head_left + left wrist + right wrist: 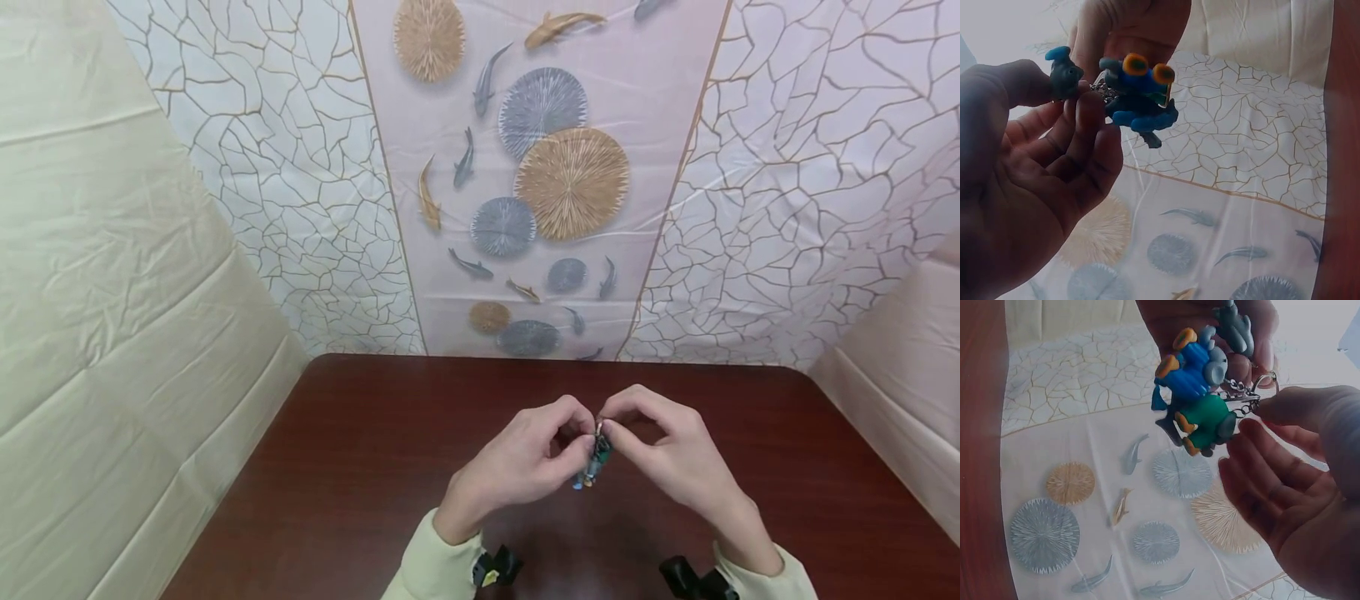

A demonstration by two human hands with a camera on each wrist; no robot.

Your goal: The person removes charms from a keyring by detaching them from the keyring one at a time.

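Note:
Both hands meet over the table, working on a bunch of small figurine keychains [602, 450] strung on short metal chains. My right hand [667, 446] pinches the metal key ring [1275, 379] between thumb and fingers. Thumb and fingers of my left hand [521, 454] pinch a small grey figurine [1066, 76] with a blue part, held apart from the others. A blue-bodied figurine [1188, 370] and a green-bodied one [1209, 415], both with orange feet, dangle from the chains [1240, 400]. Fingertips partly cover where the grey figurine joins the ring.
Below the hands lies a dark reddish-brown table [360, 467]. Behind it hangs a cloth [525, 250] printed with fish and round leaf shapes. Pale fabric panels [112, 333] flank the table. Dark wrist straps [498, 567] show near the sleeves.

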